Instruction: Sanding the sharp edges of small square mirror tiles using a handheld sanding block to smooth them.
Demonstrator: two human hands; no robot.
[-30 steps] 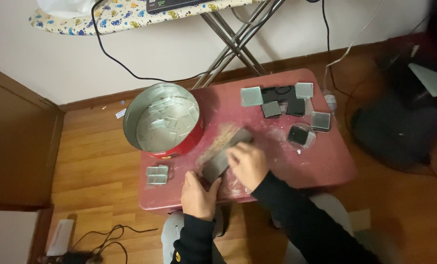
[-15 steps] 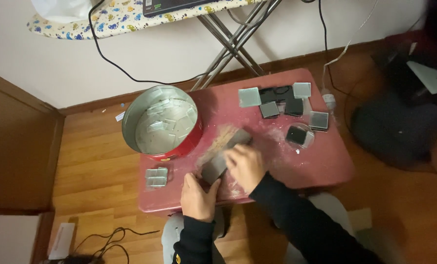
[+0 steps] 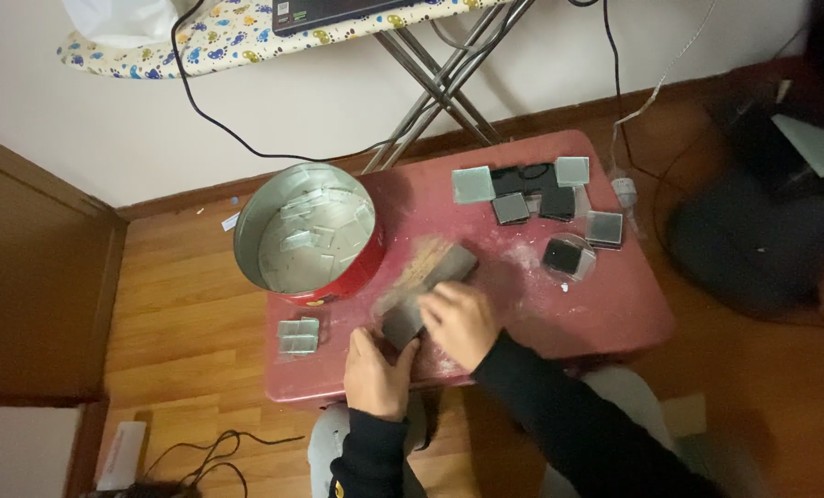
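Note:
A long grey sharpening block (image 3: 435, 281) lies diagonally on the small red table (image 3: 605, 314). My left hand (image 3: 377, 371) grips the block's near end at the table's front edge. My right hand (image 3: 461, 321) presses flat on the block's middle, over something I cannot make out. A round red tin (image 3: 308, 233) with a silvery inside holds several small glass squares, just left of the block. Two small glass squares (image 3: 299, 335) lie by the tin at the table's left edge.
Several glass and dark square tiles (image 3: 533, 195) are spread on the table's far right. An ironing board's metal legs (image 3: 449, 101) stand behind the table with a black cable. A dark bag (image 3: 753, 240) sits on the wooden floor at right.
My right hand has slid down along the block toward my left hand. The tin and tiles have not moved.

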